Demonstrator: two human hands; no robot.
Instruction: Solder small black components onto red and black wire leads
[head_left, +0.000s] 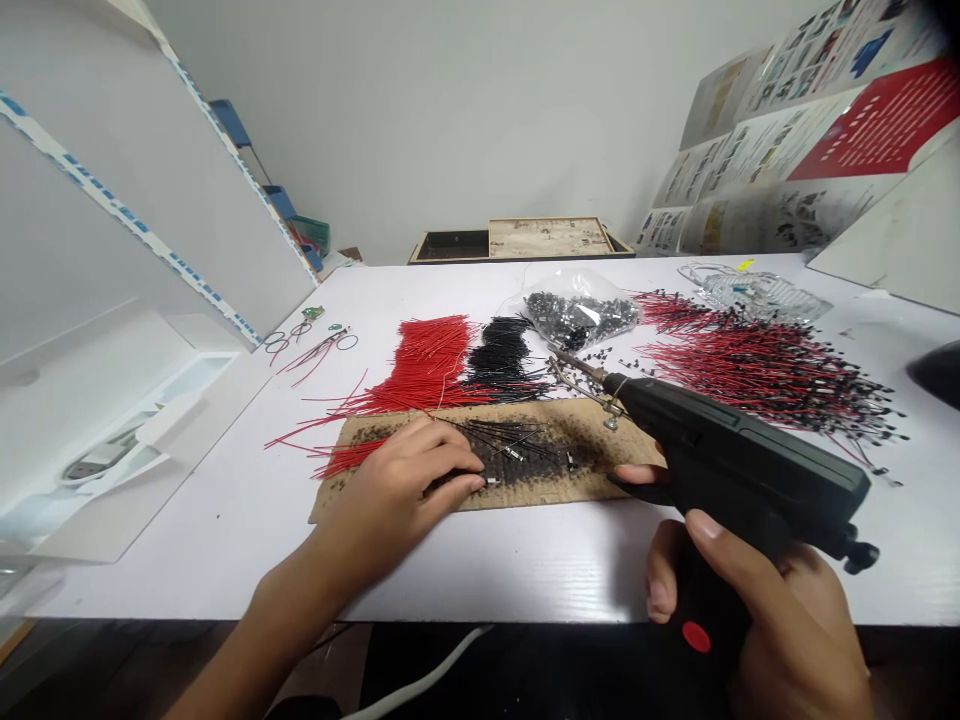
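My right hand (780, 600) is wrapped round the grip of a black soldering gun (739, 440), with one finger at its trigger. The gun's metal tip points left, above the far edge of a scorched cardboard strip (540, 495). My left hand (420, 470) rests on the cardboard, thumb and forefinger pinched at a small black-and-silver part (492, 482). Black wires (499, 435) and other small metal-ended parts (570, 461) lie on the board beside those fingers. Red wires (352, 457) lie to the left of this hand, partly under it.
Behind the cardboard are piles of red wires (431, 355) and black wires (501, 350). A clear bag of small parts (581, 308) lies farther back. Red-and-black wired pieces (772, 365) spread at right. Scissors (324, 348) and an open white box (142, 440) are at left.
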